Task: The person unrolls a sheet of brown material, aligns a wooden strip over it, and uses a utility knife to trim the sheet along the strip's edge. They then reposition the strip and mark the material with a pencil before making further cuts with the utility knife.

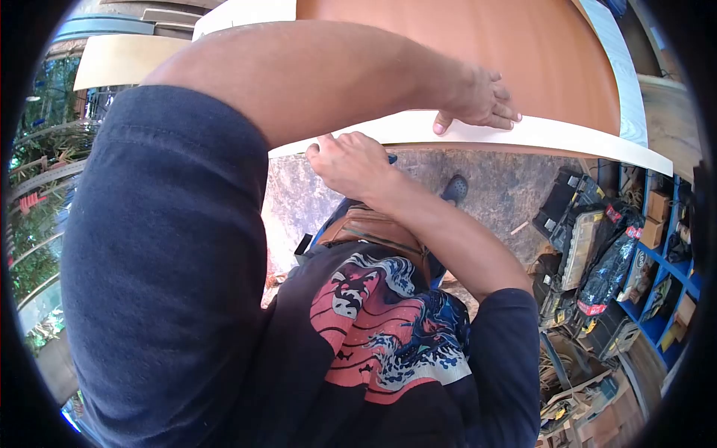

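Note:
My left arm reaches across the view, and my left hand [484, 104] lies palm down with its fingers apart. Its thumb and fingertips rest on a long white strip [575, 134] along the near edge of a brown panel [463, 45]. Closer to my body, my right hand [352, 163] has its fingers curled at the near edge of the same strip, left of my left hand. Its fingertips are partly hidden. The strip bows in the wide lens. Another pale strip [624, 82] runs along the panel's right side.
A stained floor [493, 179] shows below the panel, with a dark clog [455, 188] on it. Tool cases [575, 209] and a blue shelf [657, 261] stand at the right. Boards [127, 63] lie at the upper left, with plants [45, 261] beyond.

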Demonstrator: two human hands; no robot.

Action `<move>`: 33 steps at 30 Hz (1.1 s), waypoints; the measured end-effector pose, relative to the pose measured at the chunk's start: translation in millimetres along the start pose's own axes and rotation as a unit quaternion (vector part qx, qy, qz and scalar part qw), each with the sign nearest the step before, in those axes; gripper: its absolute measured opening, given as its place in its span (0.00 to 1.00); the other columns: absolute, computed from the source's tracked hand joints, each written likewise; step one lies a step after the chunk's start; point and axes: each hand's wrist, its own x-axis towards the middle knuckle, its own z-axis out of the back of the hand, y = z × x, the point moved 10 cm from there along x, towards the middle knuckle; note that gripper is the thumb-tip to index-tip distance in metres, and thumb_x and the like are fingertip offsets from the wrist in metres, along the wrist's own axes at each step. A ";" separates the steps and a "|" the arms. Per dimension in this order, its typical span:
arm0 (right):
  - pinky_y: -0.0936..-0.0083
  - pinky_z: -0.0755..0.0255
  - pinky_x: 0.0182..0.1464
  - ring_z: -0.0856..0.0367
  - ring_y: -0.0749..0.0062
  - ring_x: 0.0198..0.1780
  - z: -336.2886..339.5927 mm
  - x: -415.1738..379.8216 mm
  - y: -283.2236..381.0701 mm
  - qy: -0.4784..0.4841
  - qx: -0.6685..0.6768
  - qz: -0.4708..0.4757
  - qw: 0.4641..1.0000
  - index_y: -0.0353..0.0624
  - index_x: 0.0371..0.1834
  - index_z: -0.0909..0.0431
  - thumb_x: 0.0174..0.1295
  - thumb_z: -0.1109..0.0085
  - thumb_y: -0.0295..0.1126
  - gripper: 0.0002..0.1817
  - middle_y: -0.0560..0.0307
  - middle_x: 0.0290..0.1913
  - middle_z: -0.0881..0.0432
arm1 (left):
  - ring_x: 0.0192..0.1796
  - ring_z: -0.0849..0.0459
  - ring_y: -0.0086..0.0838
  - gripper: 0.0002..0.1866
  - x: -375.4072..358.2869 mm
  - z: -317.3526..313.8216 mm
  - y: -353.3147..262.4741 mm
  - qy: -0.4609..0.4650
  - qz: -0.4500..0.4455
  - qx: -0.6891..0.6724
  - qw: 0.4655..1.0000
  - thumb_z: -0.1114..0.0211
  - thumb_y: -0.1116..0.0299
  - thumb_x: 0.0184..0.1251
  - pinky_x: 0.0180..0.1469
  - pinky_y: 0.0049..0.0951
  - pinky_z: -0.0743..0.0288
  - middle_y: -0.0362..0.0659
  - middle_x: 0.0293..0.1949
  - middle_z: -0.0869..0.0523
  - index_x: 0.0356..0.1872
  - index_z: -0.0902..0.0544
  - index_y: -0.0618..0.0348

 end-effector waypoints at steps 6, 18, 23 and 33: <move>0.63 0.15 0.32 0.09 0.58 0.32 1.6 3.7 8.8 -0.011 -0.026 0.006 1.000 0.38 0.31 0.12 0.58 0.41 0.28 0.08 0.40 0.40 0.14 | 0.87 0.54 0.41 0.75 -1.0 0.7 1.5 -0.012 0.004 0.008 1.000 0.13 0.42 0.36 0.88 0.51 0.53 0.33 0.88 0.55 0.87 0.53 0.45; 0.59 0.14 0.35 0.08 0.53 0.37 3.2 1.6 0.0 0.024 -0.026 0.003 0.999 0.38 0.29 0.12 0.57 0.39 0.28 0.07 0.42 0.38 0.14 | 0.86 0.51 0.48 0.73 5.7 -1.0 1.0 -0.061 -0.034 0.019 0.997 0.18 0.36 0.33 0.86 0.58 0.53 0.42 0.86 0.50 0.85 0.48 0.51; 0.56 0.15 0.37 0.09 0.52 0.34 5.3 -1.3 -4.6 0.045 -0.023 0.009 0.999 0.36 0.31 0.16 0.61 0.42 0.28 0.08 0.43 0.40 0.14 | 0.87 0.55 0.47 0.77 1.0 -1.2 1.8 -0.009 -0.019 0.002 1.000 0.13 0.38 0.33 0.87 0.57 0.54 0.37 0.88 0.54 0.87 0.52 0.47; 0.56 0.15 0.36 0.09 0.52 0.33 17.2 -14.4 -17.4 0.055 -0.027 0.003 0.998 0.36 0.31 0.17 0.61 0.42 0.28 0.07 0.45 0.39 0.15 | 0.87 0.57 0.47 0.77 1.9 -2.3 3.4 -0.022 -0.026 -0.004 0.999 0.13 0.39 0.32 0.87 0.58 0.56 0.37 0.87 0.53 0.86 0.51 0.48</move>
